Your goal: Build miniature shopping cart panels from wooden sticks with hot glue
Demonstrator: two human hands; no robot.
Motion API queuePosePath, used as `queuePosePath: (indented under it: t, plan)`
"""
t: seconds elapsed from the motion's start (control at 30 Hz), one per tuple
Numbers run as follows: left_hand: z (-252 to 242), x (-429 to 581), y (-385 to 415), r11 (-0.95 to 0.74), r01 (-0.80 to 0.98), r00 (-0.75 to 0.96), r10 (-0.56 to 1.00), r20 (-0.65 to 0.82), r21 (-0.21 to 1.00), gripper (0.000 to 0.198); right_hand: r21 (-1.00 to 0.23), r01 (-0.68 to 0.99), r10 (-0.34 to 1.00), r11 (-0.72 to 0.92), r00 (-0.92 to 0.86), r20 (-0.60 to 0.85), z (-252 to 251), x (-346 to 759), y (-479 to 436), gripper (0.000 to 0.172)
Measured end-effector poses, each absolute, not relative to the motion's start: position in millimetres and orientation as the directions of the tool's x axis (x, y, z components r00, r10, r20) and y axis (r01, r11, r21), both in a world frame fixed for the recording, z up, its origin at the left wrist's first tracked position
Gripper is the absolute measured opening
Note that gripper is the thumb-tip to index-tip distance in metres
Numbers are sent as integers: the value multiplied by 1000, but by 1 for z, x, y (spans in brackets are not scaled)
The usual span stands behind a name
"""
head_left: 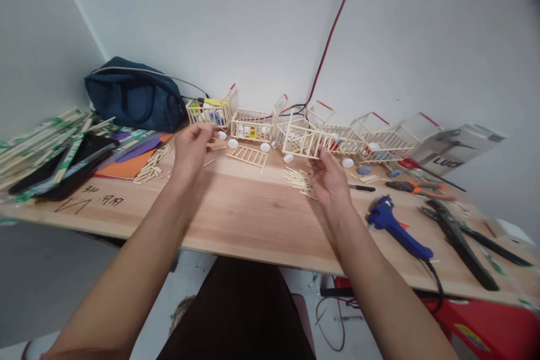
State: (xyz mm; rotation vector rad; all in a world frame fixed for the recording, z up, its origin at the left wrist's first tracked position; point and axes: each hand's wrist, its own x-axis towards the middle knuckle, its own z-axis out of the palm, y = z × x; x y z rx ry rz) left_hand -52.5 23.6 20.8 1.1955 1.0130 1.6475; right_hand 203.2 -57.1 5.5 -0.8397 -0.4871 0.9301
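My right hand (331, 177) grips the lower edge of a small basket frame of thin wooden sticks (300, 143), held up before a row of miniature stick carts. My left hand (194, 149) hovers over the table with fingers curled together; whatever it may pinch is too small to make out. Behind the left hand stands a mini cart (211, 112) with colourful bits inside. Beside it is another cart (252, 126) on white round wheels. A flat ladder-like stick panel (247, 156) lies between my hands. Short cut sticks (298, 180) are heaped under my right hand.
At right lie a blue glue gun (399, 228), orange-handled pliers (419, 187) and a large black-handled cutter (459, 242). A carton (459, 149) rests against the wall. On the left are a dark blue bag (135, 93), wrapped sticks (42, 138) and orange paper (126, 166).
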Motion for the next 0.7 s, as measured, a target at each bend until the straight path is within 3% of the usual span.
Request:
queuePosePath:
  t: [0.07, 0.13, 0.33, 0.7]
  plan:
    - [14, -50, 28, -319, -42, -184, 934, 306, 947, 48, -815, -491, 863, 307, 506, 20, 6, 200, -58, 22]
    - [10, -47, 29, -299, 9, -140, 944, 297, 954, 68, -833, -470, 872, 293, 489, 30, 6, 197, -59, 22]
    - [15, -34, 13, -292, -11, 31, 956, 292, 956, 46, -843, -484, 901, 235, 433, 2, 5, 188, -60, 31]
    - [13, -13, -6, -84, -161, 294, 947, 129, 983, 36, -910, -368, 933, 191, 357, 51, -2, 181, -59, 33]
